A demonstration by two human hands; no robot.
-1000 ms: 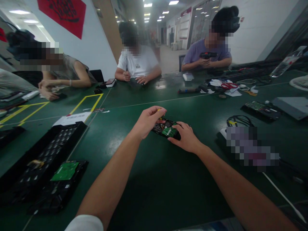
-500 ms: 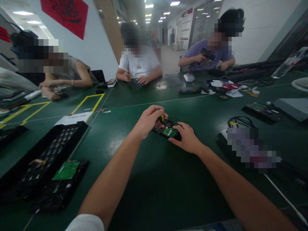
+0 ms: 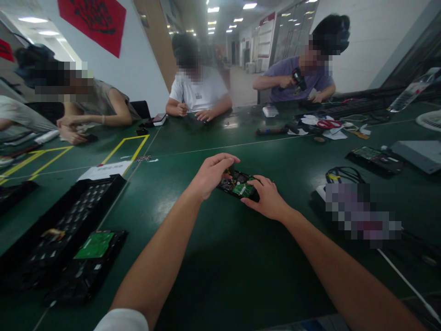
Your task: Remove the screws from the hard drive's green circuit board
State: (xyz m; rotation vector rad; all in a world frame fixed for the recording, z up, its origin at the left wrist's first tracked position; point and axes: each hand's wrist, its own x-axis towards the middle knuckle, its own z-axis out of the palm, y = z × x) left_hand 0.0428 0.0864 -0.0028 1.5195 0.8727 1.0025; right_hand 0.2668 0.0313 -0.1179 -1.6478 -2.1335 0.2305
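A small black device casing [image 3: 237,184] with a green circuit board [image 3: 243,189] and dark parts inside lies open-faced on the green table. My right hand [image 3: 268,195] grips its right end, fingers over the board and thumb at the near edge. Over its left end, my left hand [image 3: 214,174] is curled with the fingers bent downward in a pinch. A dark bit with some yellow shows at those fingertips, too small and covered to name.
To the left are a long black tray [image 3: 112,191] and another black casing with a green board [image 3: 93,246]. On the right lie a pixelated object with cables [image 3: 358,214], another opened device [image 3: 375,158] and a grey box [image 3: 420,154]. Three people sit across the table [image 3: 193,142].
My left fingers have dipped slightly at the casing's left end, and less yellow shows there. My right hand stays put. The far-right person's dark tool has tilted more upright.
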